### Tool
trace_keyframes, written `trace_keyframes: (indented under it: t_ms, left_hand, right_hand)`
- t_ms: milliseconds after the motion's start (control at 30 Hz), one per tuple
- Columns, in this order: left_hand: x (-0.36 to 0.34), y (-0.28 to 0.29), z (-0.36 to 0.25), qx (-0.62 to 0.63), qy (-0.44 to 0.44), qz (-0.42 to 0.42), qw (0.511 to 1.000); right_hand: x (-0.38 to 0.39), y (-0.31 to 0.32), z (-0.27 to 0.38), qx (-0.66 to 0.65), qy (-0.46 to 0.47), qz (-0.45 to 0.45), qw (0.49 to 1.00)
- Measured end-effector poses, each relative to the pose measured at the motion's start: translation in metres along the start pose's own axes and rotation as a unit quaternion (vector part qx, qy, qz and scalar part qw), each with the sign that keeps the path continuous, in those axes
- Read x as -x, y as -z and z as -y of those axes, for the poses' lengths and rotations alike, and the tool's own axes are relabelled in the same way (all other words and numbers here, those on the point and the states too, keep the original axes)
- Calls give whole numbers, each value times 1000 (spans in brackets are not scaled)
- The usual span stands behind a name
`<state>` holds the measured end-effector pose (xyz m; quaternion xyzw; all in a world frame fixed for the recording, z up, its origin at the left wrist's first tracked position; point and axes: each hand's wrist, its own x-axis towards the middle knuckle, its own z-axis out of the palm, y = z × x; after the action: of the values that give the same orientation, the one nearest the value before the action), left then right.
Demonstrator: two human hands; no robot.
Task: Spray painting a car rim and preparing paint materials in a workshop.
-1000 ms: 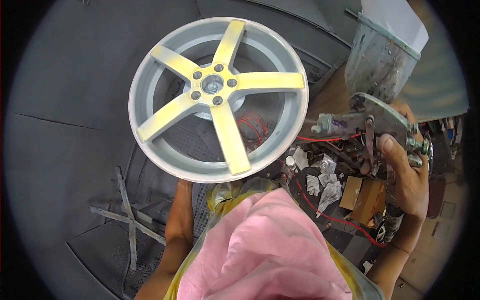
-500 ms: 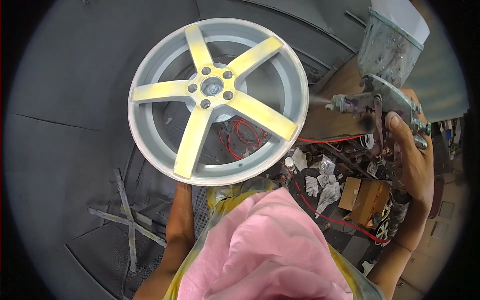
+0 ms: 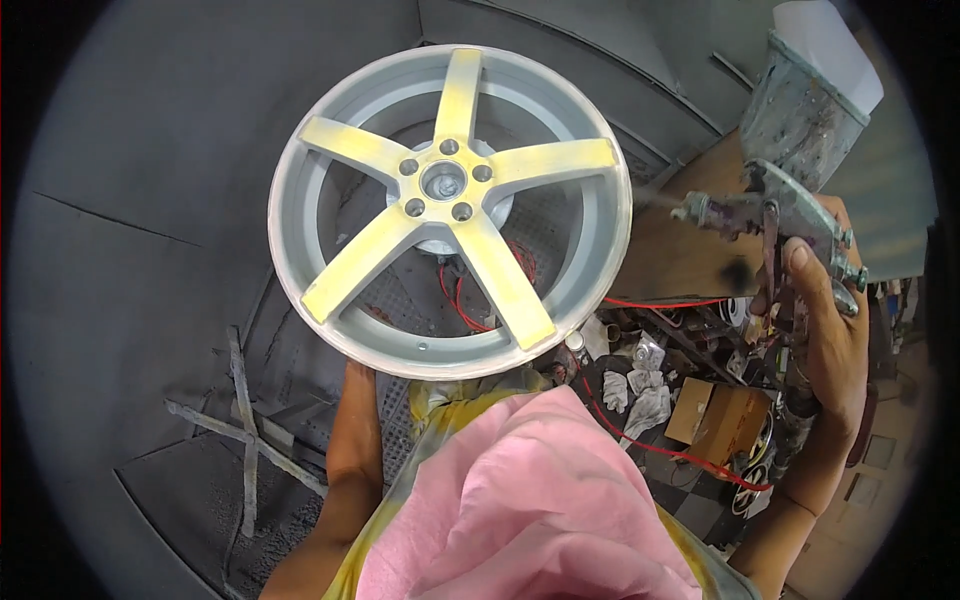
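A five-spoke wheel (image 3: pixel 470 272) with yellow-sprayed spokes and a pale grey rim sits face up in the upper middle, on a round mount. My left forearm reaches beneath its lower-left rim; my left hand is mostly hidden there, so its grip is unclear. My right hand (image 3: pixel 830 330) grips a paint-spattered spray gun (image 3: pixel 800 215) at the wheel's right, nozzle toward the rim, with a faint mist in front. A translucent cup (image 3: pixel 800 110) with a white liner tops the gun.
Red hose (image 3: pixel 660 450) runs below the gun among crumpled papers, an open cardboard box (image 3: pixel 728 420) and clutter. Dark sheeted walls (image 3: pixel 140 160) surround the left and back. A crossed metal stand (image 3: pixel 250 435) is at lower left. A brown board (image 3: pixel 690 240) lies behind the nozzle.
The wheel's spokes have rotated, and the wheel appears slightly lower and farther right. The spray gun in my right hand rose, then dropped a little, moving rightward overall.
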<state>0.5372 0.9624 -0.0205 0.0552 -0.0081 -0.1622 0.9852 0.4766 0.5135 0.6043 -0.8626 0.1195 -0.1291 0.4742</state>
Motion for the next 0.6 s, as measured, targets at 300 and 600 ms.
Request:
trace_keyframes:
  t_ms: [300, 600]
  left_hand:
    - [-18, -11, -34, -6, -15, 5, 1000]
    - [-29, -23, -29, -32, -22, 32, 999]
  right_hand:
    - [-13, -29, 15, -28, 13, 27, 999]
    - [-46, -95, 38, -142, 37, 87, 985]
